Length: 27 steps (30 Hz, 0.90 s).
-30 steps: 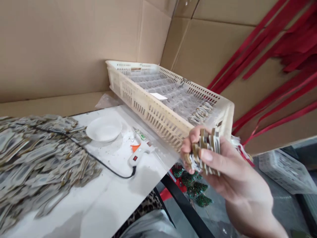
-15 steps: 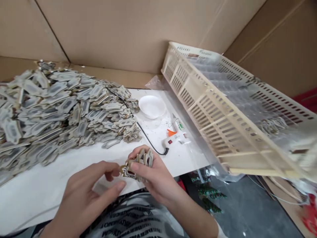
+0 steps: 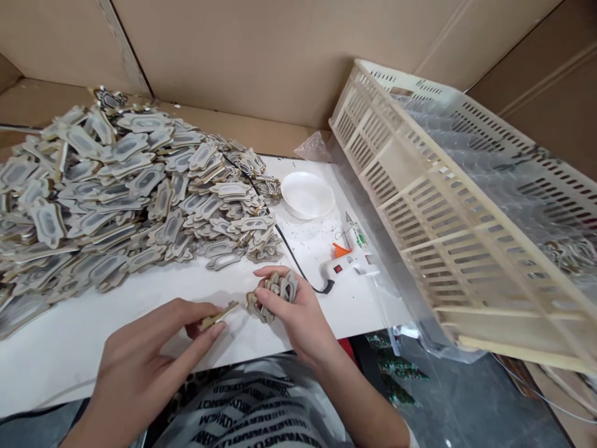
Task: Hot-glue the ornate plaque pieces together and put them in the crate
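Observation:
My left hand (image 3: 161, 348) pinches one thin, flat plaque-shaped piece (image 3: 219, 316) between thumb and fingers, seen nearly edge-on. My right hand (image 3: 298, 311) is closed round a small stack of similar pieces (image 3: 275, 295), grey-white with brown edges and scalloped outlines. A short gap separates the single piece from the stack. Behind both hands, a large heap of the same flat pieces (image 3: 140, 199) covers the left and middle of the white table (image 3: 153, 311); many show a grey oval centre.
A white glue gun (image 3: 347, 264) with an orange trigger lies right of my hands, its black cord (image 3: 293, 255) running into the heap. Behind it sits a white bowl (image 3: 308, 196). A cream slatted crate (image 3: 420, 230) holding clear plastic packs stands at the right. Cardboard walls (image 3: 242, 62) enclose the back.
My left hand has taken one piece off the stack in my right hand and drawn it slightly left. The camera view has shifted a little.

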Each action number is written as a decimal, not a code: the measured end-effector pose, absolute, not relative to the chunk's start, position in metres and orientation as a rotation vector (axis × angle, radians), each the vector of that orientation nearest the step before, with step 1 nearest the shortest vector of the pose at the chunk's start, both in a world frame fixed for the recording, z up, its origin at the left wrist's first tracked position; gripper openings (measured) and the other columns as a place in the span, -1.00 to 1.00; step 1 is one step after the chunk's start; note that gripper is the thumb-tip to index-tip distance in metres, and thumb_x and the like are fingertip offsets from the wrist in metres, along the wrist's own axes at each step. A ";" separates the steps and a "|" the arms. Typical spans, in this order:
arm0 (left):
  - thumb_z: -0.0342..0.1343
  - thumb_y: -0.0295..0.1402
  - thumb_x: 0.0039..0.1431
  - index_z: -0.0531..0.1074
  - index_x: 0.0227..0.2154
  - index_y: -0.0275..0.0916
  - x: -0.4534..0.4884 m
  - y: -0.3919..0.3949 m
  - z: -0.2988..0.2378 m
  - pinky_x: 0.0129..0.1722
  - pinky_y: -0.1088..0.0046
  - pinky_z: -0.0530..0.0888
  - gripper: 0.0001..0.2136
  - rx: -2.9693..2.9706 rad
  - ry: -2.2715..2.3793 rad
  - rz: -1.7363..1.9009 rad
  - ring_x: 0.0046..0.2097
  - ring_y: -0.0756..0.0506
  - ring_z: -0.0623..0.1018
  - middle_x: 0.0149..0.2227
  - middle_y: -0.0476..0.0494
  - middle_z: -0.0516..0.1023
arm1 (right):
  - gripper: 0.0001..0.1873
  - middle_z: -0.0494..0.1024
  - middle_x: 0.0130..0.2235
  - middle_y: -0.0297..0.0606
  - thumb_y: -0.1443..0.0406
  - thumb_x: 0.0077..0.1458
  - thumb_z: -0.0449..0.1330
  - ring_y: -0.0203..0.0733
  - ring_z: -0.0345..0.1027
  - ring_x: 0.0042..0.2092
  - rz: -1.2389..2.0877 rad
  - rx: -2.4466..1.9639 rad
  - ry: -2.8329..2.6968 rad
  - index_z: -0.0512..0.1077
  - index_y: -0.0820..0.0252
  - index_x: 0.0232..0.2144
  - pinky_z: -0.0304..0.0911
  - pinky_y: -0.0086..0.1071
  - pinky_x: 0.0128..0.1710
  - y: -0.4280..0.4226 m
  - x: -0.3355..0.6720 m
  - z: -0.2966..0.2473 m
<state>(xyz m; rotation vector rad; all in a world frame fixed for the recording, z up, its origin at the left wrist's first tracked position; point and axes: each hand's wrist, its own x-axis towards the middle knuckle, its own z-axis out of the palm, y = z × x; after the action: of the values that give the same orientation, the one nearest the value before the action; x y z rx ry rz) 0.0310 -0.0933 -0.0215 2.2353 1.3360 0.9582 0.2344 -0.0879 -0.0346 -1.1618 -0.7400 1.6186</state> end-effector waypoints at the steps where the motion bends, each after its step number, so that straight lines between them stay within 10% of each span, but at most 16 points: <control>1: 0.09 -0.19 0.31 0.54 -0.25 -0.06 0.027 -0.096 -0.025 -0.44 0.57 0.46 -0.85 2.289 1.345 0.953 -0.41 0.01 0.58 -0.38 0.09 0.63 | -0.66 0.50 -0.40 -0.41 0.16 -0.08 0.41 -0.25 0.36 -0.37 1.556 -1.239 -0.889 0.49 0.06 -0.21 0.30 -0.35 -0.30 -0.088 0.238 -0.035; 9: 0.11 -0.31 0.30 0.56 -0.13 -0.11 0.016 -0.106 -0.051 -0.24 0.30 0.41 -0.84 2.808 1.452 0.797 -0.32 -0.14 0.58 -0.30 -0.02 0.66 | -0.68 0.59 -0.20 -0.25 0.24 0.09 0.26 -0.05 0.47 -0.15 1.187 -1.537 -1.614 0.39 0.04 -0.08 0.31 -0.23 -0.13 -0.090 0.244 -0.035; 27: 0.13 -0.45 0.28 0.53 -0.19 -0.22 0.053 -0.108 -0.052 -0.18 0.29 0.41 -0.89 2.849 1.121 0.789 -0.24 -0.14 0.51 -0.18 -0.12 0.64 | -0.76 0.60 -0.13 -0.28 0.27 0.12 0.23 -0.14 0.46 -0.03 1.234 -1.373 -1.133 0.43 0.06 -0.12 0.32 -0.24 0.03 -0.098 0.253 -0.047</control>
<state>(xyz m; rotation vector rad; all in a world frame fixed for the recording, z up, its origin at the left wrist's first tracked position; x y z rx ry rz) 0.0527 -0.1079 -0.0518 2.8485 1.1210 0.7888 0.2528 -0.0980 -0.0466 -1.3732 -1.1334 1.2335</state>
